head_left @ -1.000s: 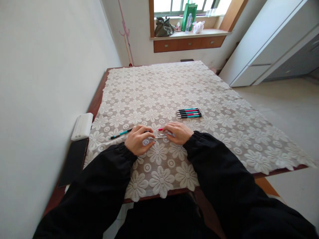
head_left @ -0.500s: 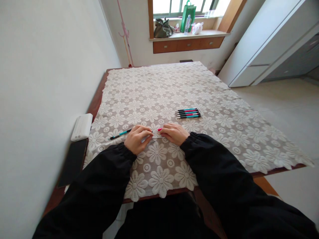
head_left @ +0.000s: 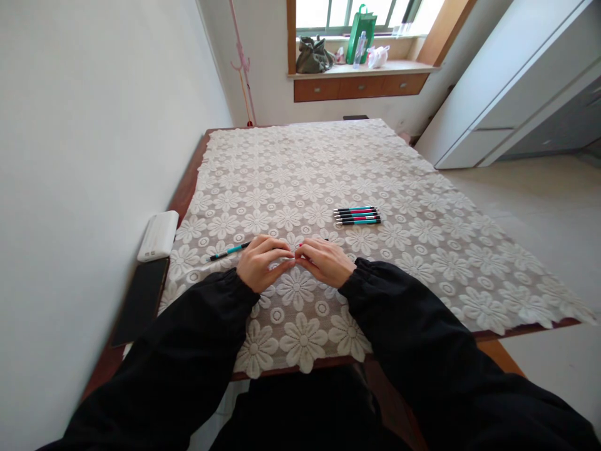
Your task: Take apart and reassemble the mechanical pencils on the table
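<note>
Both my hands are down on the lace tablecloth (head_left: 422, 250), fingertips meeting right in the middle. My left hand (head_left: 260, 266) and right hand (head_left: 325, 262) are pinched in on one pen (head_left: 300, 245), and all you can really see of it is a little pink bit peeking out between my fingers. I think I'm pushing two halves of it together, but my knuckles hide the joint, so I can't swear to it. Both grips are nearly closed, just fingertips on the barrel.

A teal pen (head_left: 228, 252) lies loose just past my left hand, and a neat row of finished pens (head_left: 357, 215) sits a bit further out to the right.

To do this well, I'd say keep both halves in one straight line, push gently, and rest the wrists on the cloth so nothing slips or bends.
</note>
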`<state>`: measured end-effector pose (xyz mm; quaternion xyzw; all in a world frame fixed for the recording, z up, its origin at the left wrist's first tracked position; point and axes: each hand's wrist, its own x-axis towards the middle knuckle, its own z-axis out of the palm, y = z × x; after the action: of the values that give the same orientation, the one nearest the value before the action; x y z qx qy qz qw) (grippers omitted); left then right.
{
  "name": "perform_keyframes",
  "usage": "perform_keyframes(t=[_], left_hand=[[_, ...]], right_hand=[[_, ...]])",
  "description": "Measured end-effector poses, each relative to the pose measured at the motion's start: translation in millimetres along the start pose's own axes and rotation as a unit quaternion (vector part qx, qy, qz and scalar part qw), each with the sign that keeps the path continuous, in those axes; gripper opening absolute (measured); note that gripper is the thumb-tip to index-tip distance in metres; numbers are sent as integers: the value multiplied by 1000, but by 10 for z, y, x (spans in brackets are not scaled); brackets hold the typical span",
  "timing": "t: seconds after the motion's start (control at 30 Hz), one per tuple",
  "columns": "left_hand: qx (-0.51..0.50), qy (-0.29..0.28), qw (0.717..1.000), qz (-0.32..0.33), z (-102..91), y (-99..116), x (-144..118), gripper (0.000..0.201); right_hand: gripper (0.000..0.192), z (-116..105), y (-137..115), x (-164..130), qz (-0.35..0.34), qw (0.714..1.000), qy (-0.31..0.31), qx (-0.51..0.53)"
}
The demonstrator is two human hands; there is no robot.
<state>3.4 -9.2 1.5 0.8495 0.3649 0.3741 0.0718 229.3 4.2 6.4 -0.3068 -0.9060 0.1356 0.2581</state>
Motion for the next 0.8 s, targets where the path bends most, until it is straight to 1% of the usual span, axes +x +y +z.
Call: perform_keyframes(t=[0.07, 0.13, 0.2, 0.27, 0.3, 0.33, 0.4, 0.5, 0.67, 0.8], left_hand=[[0, -8, 1000, 0, 1, 8, 2, 8], [4, -8, 1000, -5, 2, 5, 1, 8], [12, 8, 1000, -19, 7, -13, -5, 7], [19, 28, 999, -38, 18, -42, -16, 7], [20, 35, 998, -46, 24, -59, -23, 7], [21, 38, 998, -52, 32, -74, -30, 7], [19, 41, 997, -59, 46, -100, -40, 8], [19, 48, 997, -61, 56, -118, -45, 9], [19, 50, 997, -61, 47, -117, -35, 9], [17, 52, 997, -62, 44, -110, -31, 9]], right_hand=[[18, 3, 10, 2, 4, 1000, -6, 6], [19, -9, 72, 1, 10, 1000, -5, 15], [20, -33, 183, -7, 26, 999, 14, 15], [19, -53, 316, -24, 58, 997, 48, -12], [20, -57, 379, -34, 74, 995, 56, -30], [20, -57, 432, -43, 88, 993, 55, -47], [13, -45, 495, -56, 101, 992, 31, -69], [7, -21, 486, -56, 89, 993, 9, -73], [9, -22, 371, -34, 61, 997, 30, -45], [13, -39, 308, -26, 28, 999, 28, -23]])
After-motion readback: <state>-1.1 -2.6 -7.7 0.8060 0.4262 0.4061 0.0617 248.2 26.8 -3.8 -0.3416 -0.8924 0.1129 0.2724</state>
